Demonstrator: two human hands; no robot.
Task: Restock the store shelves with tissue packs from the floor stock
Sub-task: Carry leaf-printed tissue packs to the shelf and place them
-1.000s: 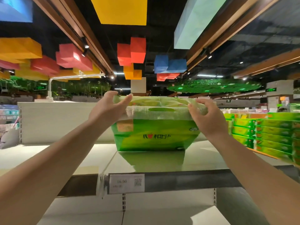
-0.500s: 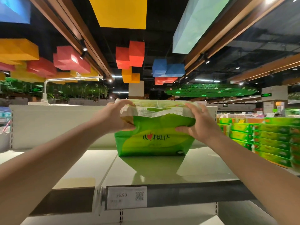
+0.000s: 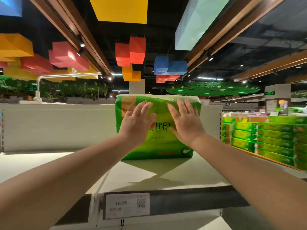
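A green tissue pack stands upright on the white top shelf, near its back panel. My left hand lies flat against the pack's front face, fingers straight and spread. My right hand presses the same face beside it, fingers also straight. Neither hand grips the pack. The floor stock is out of view.
The shelf's white back panel runs behind the pack. A price tag reading 16.90 hangs on the shelf's front edge. Stacks of several green tissue packs fill a display at the right. Bare shelf lies left of the pack.
The pack went from held at its top and sides to standing upright farther back on the shelf. Both hands let go and now press flat on its front.
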